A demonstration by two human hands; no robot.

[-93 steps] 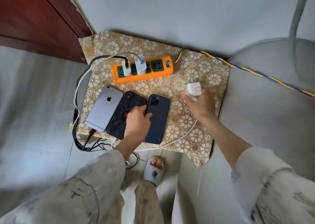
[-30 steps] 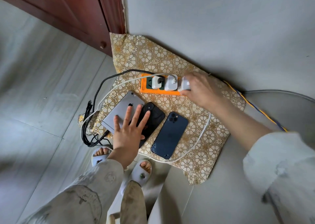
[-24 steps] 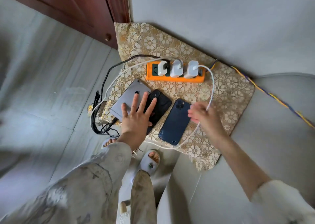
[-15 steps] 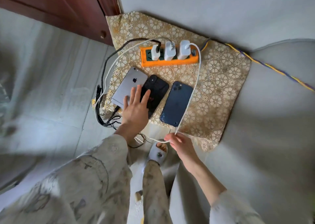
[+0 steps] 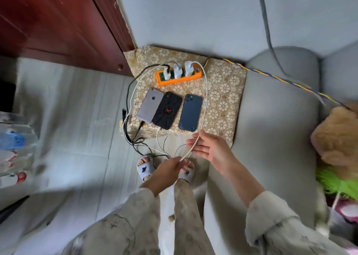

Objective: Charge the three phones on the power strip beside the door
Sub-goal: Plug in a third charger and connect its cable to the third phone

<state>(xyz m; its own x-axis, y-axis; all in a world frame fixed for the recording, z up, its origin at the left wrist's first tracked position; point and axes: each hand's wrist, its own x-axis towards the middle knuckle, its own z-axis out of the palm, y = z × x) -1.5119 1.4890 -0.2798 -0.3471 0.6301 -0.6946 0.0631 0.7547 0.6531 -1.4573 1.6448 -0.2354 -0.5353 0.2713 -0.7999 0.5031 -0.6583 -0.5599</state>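
Note:
An orange power strip (image 5: 180,79) lies on a gold patterned cloth (image 5: 224,91) and carries three white chargers. Below it three phones lie face down side by side: a grey phone (image 5: 150,105), a black phone (image 5: 167,110) with a red spider mark, and a dark blue phone (image 5: 190,112). A white cable (image 5: 206,99) runs from the rightmost charger down past the blue phone. My right hand (image 5: 211,148) holds that cable loosely between its fingers. My left hand (image 5: 168,172) pinches the cable lower down, above my feet. Cables are plugged into the grey and black phones' lower ends.
A dark red wooden door (image 5: 58,25) stands at the upper left, beside the grey wall. A grey sofa (image 5: 275,119) fills the right, with a brown plush toy (image 5: 337,138) on it. Black and white cables (image 5: 129,130) tangle on the floor. A striped cord (image 5: 280,80) runs right.
My left hand left the phones and came down to grip the white cable. My right hand slid along the same cable. The view pulled back from the cloth.

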